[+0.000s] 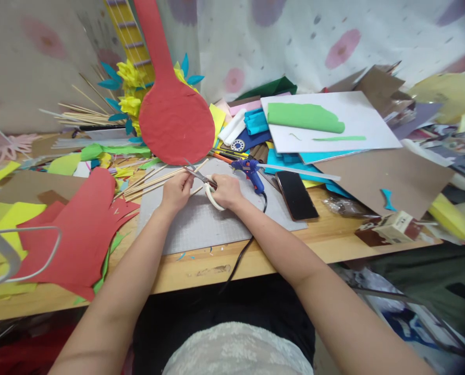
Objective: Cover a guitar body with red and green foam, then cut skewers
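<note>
My right hand [225, 191] is closed around the white-handled scissors [196, 173], whose metal blades point left toward my other hand. My left hand [176, 191] is pinched beside the blades on a thin wooden stick [202, 165], though the fingers partly hide it. Several more wooden sticks [146, 185] fan out to the left of that hand. Under both hands lies a grey cutting mat [201, 229]. A blue glue gun [252, 172] with a clear glue stick in it rests just beyond my right hand.
A round red paper-covered shape [178, 122] with a long neck stands behind my hands. Red paper [80, 229] covers the left of the table. To the right are a black phone [296, 195], a white board [357, 120] and a small carton [392, 227]. The glue gun's cord [240, 255] hangs over the front edge.
</note>
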The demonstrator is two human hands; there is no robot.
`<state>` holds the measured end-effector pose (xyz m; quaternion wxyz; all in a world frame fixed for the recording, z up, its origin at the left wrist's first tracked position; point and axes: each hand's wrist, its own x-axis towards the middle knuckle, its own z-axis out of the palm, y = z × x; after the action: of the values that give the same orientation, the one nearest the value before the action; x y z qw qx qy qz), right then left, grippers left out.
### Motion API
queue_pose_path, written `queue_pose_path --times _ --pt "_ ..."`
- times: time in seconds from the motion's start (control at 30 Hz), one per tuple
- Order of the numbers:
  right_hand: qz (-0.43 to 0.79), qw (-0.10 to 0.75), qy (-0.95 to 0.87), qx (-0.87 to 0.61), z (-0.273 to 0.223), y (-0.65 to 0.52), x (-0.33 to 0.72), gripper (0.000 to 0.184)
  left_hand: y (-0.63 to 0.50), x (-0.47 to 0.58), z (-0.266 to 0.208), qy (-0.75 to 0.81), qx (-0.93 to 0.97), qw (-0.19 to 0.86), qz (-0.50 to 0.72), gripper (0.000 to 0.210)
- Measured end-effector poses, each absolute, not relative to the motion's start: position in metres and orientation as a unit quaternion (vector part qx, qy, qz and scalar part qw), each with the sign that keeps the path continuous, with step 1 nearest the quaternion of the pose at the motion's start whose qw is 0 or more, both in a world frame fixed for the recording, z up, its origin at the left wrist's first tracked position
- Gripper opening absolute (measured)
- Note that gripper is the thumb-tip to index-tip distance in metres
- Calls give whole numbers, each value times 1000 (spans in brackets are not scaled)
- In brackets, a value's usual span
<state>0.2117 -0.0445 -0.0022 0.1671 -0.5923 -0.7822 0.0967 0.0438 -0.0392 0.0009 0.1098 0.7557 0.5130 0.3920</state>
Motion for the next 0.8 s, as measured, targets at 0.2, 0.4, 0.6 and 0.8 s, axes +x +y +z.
queue_pose_path --times 0.2,0.4,0.6,0.8 --pt "90 203 -803 -553 -4 -43 218 20 -35 35 6 461 784 206 361 29" --pt "89 214 -813 -535 -8 -41 219 19 -29 29 19 422 786 332 306 32" --pt "82 203 -809 -546 -10 -42 219 21 -28 27 27 411 783 386 263 34" --pt "96 197 -790 -573 -5 -42 215 22 -26 33 22 453 788 300 288 32"
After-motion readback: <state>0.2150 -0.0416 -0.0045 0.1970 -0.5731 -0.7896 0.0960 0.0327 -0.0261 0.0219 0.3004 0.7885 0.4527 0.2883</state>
